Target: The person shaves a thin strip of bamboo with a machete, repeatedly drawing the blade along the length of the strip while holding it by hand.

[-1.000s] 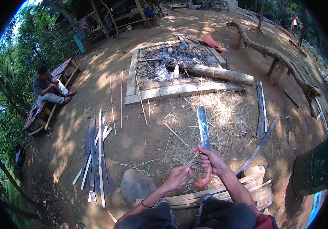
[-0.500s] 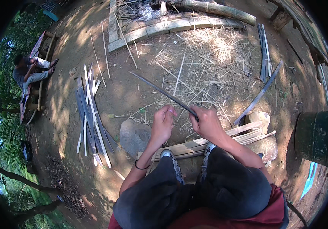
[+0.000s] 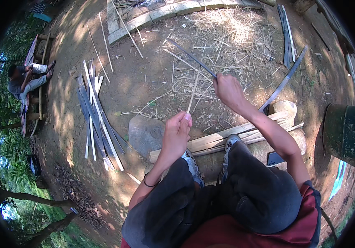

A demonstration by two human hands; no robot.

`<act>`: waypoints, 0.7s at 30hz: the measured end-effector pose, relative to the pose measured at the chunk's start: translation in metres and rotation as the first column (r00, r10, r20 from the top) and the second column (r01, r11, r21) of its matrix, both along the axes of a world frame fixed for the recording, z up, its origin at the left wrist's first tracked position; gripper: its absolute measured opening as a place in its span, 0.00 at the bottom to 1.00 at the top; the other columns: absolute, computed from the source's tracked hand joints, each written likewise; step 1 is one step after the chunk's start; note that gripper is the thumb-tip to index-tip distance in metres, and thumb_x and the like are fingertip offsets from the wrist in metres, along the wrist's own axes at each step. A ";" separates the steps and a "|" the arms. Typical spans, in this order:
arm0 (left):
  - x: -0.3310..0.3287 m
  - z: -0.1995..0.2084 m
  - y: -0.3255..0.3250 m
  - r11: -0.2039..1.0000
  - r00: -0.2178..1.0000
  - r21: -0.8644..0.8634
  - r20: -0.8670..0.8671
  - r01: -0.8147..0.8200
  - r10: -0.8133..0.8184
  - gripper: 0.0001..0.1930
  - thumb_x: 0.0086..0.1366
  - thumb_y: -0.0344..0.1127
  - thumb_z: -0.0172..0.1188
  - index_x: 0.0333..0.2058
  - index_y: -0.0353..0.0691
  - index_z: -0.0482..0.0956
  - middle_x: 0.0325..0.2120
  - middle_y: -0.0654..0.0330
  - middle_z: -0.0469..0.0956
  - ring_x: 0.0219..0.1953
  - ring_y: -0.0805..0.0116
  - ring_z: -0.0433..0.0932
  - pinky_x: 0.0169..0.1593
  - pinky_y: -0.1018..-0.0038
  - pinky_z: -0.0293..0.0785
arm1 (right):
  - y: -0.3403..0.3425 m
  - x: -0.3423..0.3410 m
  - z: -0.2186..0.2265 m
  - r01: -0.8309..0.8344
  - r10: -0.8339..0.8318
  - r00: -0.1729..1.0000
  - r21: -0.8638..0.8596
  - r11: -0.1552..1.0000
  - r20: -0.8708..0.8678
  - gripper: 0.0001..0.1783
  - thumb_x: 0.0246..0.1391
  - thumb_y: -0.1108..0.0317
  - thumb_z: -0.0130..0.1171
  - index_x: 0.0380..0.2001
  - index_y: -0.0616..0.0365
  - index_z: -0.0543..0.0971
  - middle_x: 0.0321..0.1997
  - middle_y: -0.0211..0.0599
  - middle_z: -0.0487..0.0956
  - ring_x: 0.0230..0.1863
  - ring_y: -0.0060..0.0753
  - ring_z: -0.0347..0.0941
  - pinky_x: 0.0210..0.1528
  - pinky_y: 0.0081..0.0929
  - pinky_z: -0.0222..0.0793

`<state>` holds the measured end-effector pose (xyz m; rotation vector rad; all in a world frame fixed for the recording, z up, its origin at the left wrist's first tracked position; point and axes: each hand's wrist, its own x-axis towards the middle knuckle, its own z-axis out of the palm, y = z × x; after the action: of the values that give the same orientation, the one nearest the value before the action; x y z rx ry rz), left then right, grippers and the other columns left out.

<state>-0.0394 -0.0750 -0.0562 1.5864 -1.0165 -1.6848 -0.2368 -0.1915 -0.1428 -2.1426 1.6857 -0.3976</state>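
Note:
My left hand (image 3: 176, 134), in front of my knees, is closed, its thumb pressed on the fingers. From its fingertips a thin pale strip (image 3: 193, 91), seemingly split bamboo, reaches away from me. Farther out and to the right, my right hand (image 3: 229, 91) grips one end of a long dark strip (image 3: 192, 56). That strip slants to the far left above straw-like shavings, with its free end apart from my left hand. Under my legs several pale split slats (image 3: 210, 144) lie crosswise, partly hidden by my shoes.
Left lies a pile of dark and pale strips (image 3: 97, 113) beside a flat stone (image 3: 145, 133). Shavings (image 3: 231, 37) cover the ground ahead. A phone (image 3: 275, 158) rests by my right knee. A green drum (image 3: 342, 134) stands right; a person (image 3: 28, 80) sits far left.
My right hand has moved away from me and to the right with the dark strip. The pale strip now meets my left fingertips. The view has tilted slightly downward.

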 end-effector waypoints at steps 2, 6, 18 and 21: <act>-0.001 0.002 0.003 0.999 1.000 -0.048 0.022 -0.011 0.012 0.16 0.73 0.43 0.44 0.28 0.42 0.66 0.13 0.76 0.51 0.14 0.87 0.49 0.16 0.84 0.45 | -0.022 -0.032 -0.002 0.088 -0.088 0.995 -0.004 0.996 0.056 0.17 0.59 0.68 0.51 0.22 0.71 0.76 0.17 0.55 0.75 0.20 0.57 0.75 0.26 0.47 0.71; 0.008 -0.024 0.002 0.996 1.000 -0.085 0.025 0.003 -0.001 0.16 0.73 0.44 0.44 0.28 0.41 0.66 0.13 0.76 0.50 0.14 0.87 0.48 0.17 0.83 0.44 | -0.002 -0.042 0.031 0.269 -0.296 0.915 0.134 0.954 0.273 0.19 0.58 0.64 0.54 0.21 0.71 0.76 0.11 0.50 0.72 0.16 0.53 0.73 0.23 0.44 0.65; 0.002 -0.015 -0.008 0.998 0.993 -0.042 0.106 -0.049 0.053 0.15 0.73 0.41 0.42 0.29 0.38 0.69 0.19 0.69 0.64 0.18 0.82 0.64 0.22 0.80 0.63 | 0.091 0.017 0.046 -0.281 0.280 0.929 -0.032 0.959 0.243 0.12 0.54 0.66 0.57 0.31 0.65 0.70 0.20 0.53 0.76 0.19 0.57 0.75 0.23 0.43 0.72; -0.001 -0.016 -0.006 0.990 0.987 -0.081 0.109 -0.111 0.120 0.14 0.73 0.39 0.42 0.30 0.38 0.69 0.19 0.68 0.65 0.19 0.81 0.65 0.23 0.79 0.65 | 0.085 0.018 0.037 -0.305 0.297 0.943 0.036 0.952 0.149 0.13 0.52 0.67 0.60 0.35 0.62 0.69 0.23 0.52 0.77 0.23 0.57 0.75 0.25 0.47 0.71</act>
<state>-0.0400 -0.0810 -0.0727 1.6748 -1.0105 -1.4771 -0.2186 -0.1068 -0.1059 -2.2248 1.2504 -0.3947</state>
